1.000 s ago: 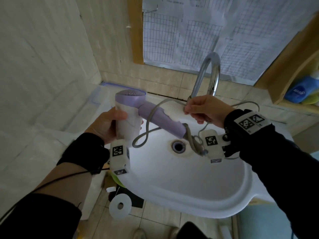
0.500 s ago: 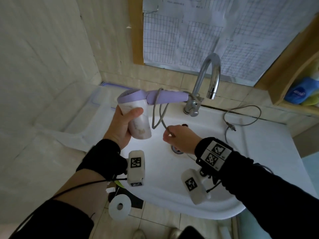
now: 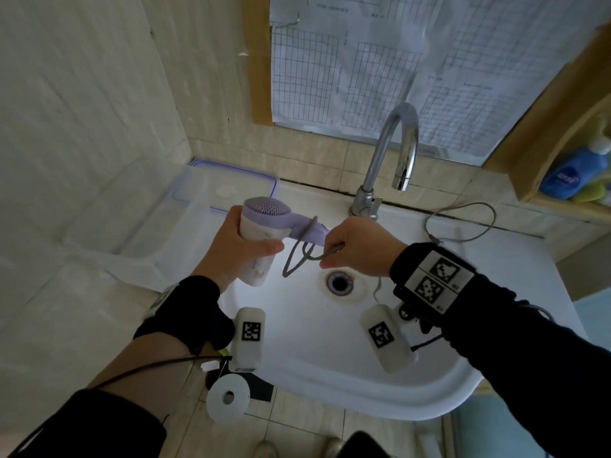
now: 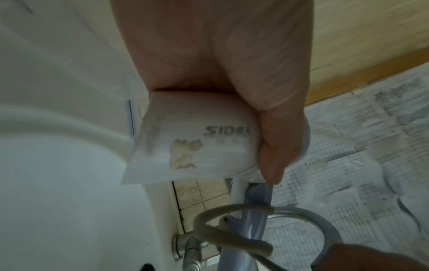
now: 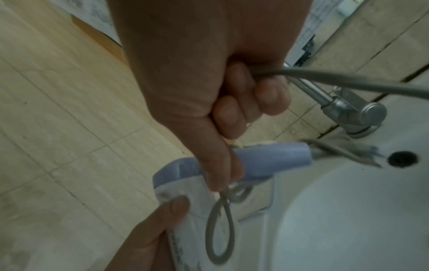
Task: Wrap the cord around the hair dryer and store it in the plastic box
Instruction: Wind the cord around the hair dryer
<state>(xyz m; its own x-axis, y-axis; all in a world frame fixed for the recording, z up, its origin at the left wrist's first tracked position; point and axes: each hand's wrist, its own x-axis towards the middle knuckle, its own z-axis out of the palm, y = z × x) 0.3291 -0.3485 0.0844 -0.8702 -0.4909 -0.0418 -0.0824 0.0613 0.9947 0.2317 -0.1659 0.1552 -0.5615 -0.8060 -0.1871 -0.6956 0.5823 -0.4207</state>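
A white and lilac hair dryer hangs over the white sink, its white barrel gripped by my left hand. The lilac handle points right toward the tap. A grey cord loops loosely round the handle, and my right hand grips it just right of the handle, fingers curled round the cord. The cord's free end lies on the sink's back ledge. A clear plastic box with a blue-rimmed lid stands left of the sink.
A chrome tap rises right behind my hands. Tiled walls close in at left and back. A wooden shelf at right holds a blue bottle. The drain sits below my right hand. A white tape roll lies on the floor.
My right hand rose from below the handle to beside it, carrying the cord up and round the handle. The dryer tipped so its handle slopes down to the right.
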